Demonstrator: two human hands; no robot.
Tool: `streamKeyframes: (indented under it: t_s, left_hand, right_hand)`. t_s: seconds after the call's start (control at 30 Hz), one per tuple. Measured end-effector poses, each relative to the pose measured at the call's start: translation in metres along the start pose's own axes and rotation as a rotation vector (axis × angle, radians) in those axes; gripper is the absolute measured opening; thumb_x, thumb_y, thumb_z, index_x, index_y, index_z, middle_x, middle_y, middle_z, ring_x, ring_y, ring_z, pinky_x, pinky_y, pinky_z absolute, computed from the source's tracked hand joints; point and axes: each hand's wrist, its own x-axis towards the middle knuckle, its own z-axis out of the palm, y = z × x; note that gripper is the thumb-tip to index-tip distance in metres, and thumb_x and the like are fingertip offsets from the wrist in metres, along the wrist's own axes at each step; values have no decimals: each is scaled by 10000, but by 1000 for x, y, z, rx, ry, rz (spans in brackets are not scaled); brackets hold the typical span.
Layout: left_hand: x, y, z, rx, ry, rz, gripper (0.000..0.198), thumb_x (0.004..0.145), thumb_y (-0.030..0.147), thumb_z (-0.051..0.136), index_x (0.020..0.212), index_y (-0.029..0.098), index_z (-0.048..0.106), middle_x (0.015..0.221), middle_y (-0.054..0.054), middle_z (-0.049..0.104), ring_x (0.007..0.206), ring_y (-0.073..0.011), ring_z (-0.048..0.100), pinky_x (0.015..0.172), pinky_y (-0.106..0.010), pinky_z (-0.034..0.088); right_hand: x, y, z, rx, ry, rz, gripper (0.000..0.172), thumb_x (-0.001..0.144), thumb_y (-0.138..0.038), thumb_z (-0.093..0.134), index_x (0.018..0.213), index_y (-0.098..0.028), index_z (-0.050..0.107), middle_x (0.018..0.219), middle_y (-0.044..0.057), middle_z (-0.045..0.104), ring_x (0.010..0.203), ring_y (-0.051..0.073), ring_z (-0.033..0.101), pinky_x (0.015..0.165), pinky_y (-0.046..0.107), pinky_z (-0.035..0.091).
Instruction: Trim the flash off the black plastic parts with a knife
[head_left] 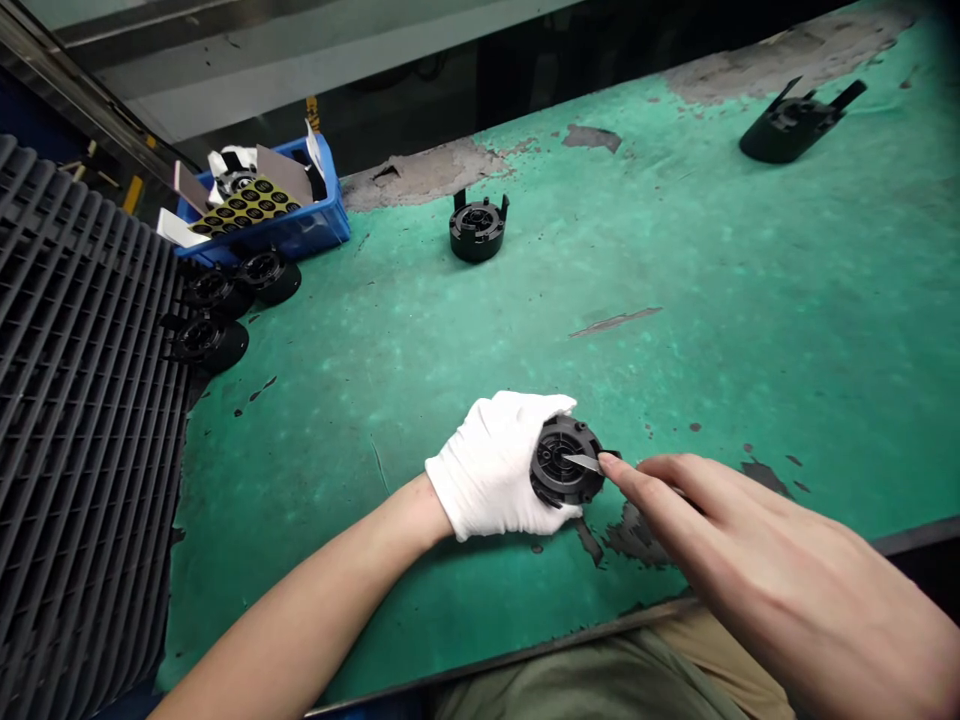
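My left hand [495, 465], in a white glove, is wrapped round a round black plastic part [551, 480] just above the green table. The part's open, ribbed face is turned up toward me. My bare right hand [739, 540] is closed on a knife [585, 462] with a thin pointed blade. The index finger lies along the knife, and the blade's tip is over the middle of the part's face; whether it touches cannot be made out. Most of the knife's handle is hidden by my fingers.
Similar black parts stand on the green table [360, 600]: one [478, 230] at the back middle, another [787, 130] far right, several [206, 340] at left. Behind those is a blue bin [300, 235] with cardboard and parts. Stacked black grid trays [82, 420] line the left edge.
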Motion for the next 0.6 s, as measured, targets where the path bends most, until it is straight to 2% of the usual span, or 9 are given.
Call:
streamKeyframes:
  t_s: [0.1,0.23,0.47,0.6]
  left_hand:
    - [0,-1,1,18,8,-1,444,840,547,950,1142,292,748,1216,-129,926,1189,-453,941,1074,-595,781]
    - [0,-2,0,5,-2,-2,527,827,540,978,1239,285,770,1224,-124,928,1189,-456,941,1062,-591,781]
    - [1,1,-2,2,-6,-3,508,838,527,960,1224,282,740,1239,-127,922,1183,-453,935,1058,-587,761]
    - [1,2,-4,-14,-19,-11,444,848,485,969,1153,297,707,1144,-87,903,1101,-409,927,974,-521,734]
  right_hand:
    - [4,-12,-4,-6,40,-40,788,1038,55,430,1776,-156,608,1139,76,783,821,239,776,683,355,671]
    - [15,-18,-14,-54,59,-48,648,1074,48,401,1650,-92,661,1055,59,742,734,216,774,614,330,667]
    - [23,-19,-25,-72,39,-59,601,1099,39,360,1575,-133,685,1006,38,710,712,219,782,600,326,643]
    - [22,-18,-25,-72,35,-56,629,1087,53,367,1597,-140,679,1010,35,714,697,212,773,588,316,626]
